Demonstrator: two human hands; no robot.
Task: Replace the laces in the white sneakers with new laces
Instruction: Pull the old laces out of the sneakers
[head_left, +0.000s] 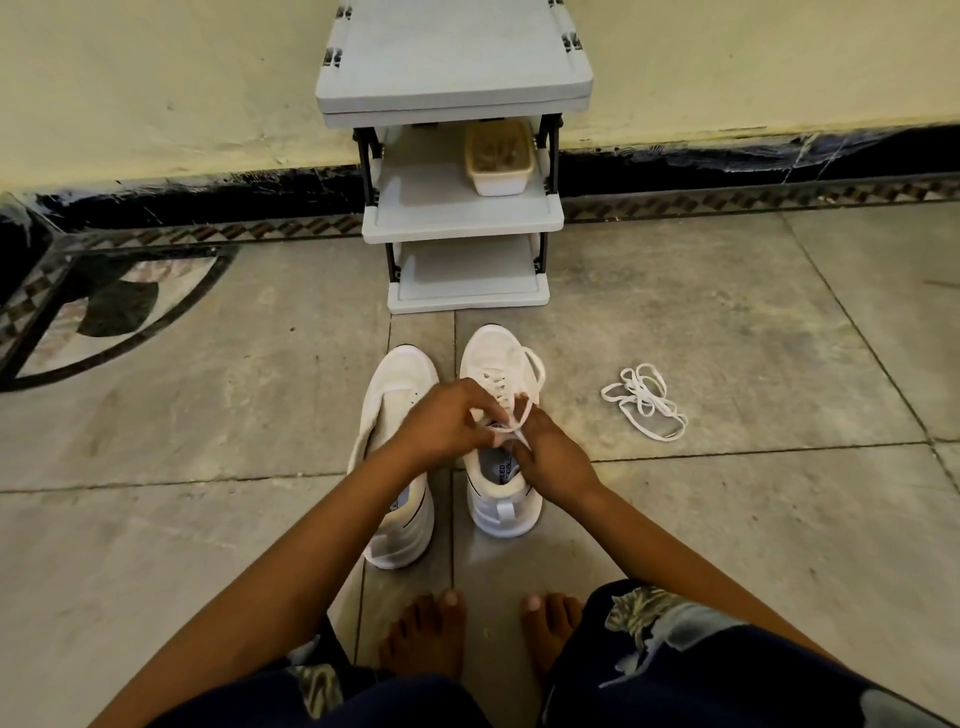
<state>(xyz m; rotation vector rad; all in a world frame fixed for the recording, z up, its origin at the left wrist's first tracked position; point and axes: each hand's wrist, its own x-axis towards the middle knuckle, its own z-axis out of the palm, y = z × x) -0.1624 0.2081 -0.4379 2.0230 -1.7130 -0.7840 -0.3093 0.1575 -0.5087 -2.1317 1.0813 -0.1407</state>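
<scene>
Together left hand (447, 415) and right hand (553, 460) pinch the sneaker lace (521, 413); shelf tub (501, 183) holds brownish bits

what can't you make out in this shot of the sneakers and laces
Head view:
- right sneaker, upper eyelets: covered by left hand and right hand.
- lace ends: inside both hands' grip.
- left sneaker, middle: left forearm crosses it.
- tub contents: blurred, shaded by rack shelf.

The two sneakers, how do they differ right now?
The right sneaker has a lace threaded; the left sneaker shows none. The left hand and right hand pinch the right sneaker's lace; neither holds the left sneaker. The left sneaker sits nearer the person. Both are white, toes toward the rack.
</scene>
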